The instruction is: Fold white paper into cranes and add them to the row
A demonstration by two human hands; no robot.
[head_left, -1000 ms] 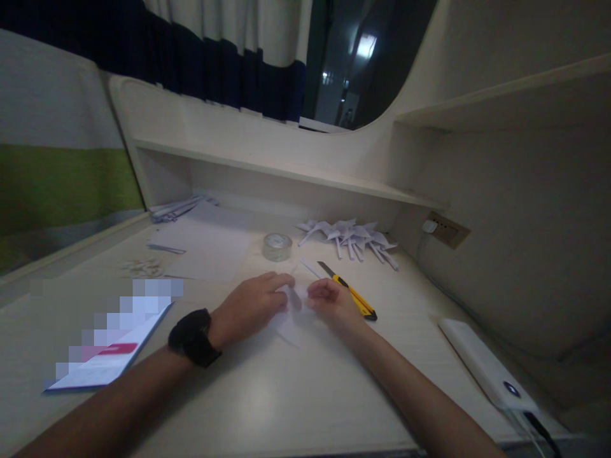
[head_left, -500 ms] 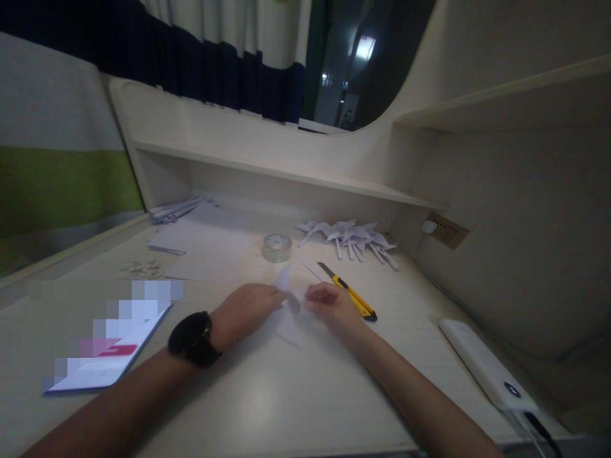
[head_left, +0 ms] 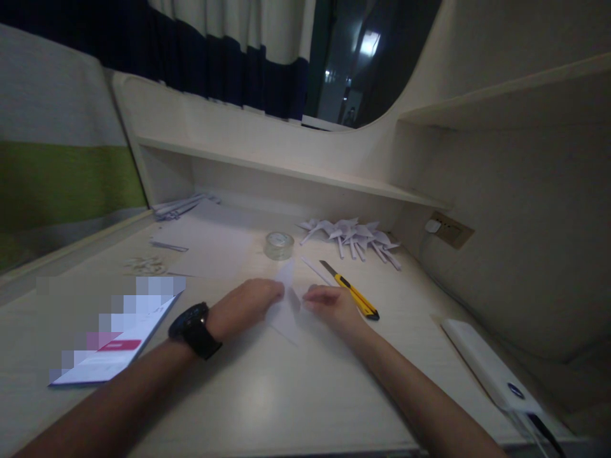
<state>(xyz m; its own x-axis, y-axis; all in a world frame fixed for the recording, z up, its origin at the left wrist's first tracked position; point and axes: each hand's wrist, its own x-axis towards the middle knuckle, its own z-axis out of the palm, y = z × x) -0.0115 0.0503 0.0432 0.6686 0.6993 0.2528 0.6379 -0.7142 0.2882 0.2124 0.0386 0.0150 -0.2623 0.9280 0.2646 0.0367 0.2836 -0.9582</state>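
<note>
Near the middle of the desk, my left hand pinches a cut piece of white paper whose points stick out above and below the fingers. My right hand sits close by on the right, thumb and fingertips pressed together beside the paper's raised flap. What those fingertips hold is too small and blurred to make out. Just beyond the right hand lie a thin white paper stick and a yellow utility knife with its blade out. A roll of clear tape rests behind the paper.
Several white paper pinwheels lie at the back right. Paper sheets, rolled paper sticks and a pile of small white pieces are on the left. A lit tablet lies front left, a white device with cables front right.
My left hand has shifted its grip slightly, and the paper has turned so more of its lower part faces me. The right hand stays pinched beside it. The view has moved a little.
</note>
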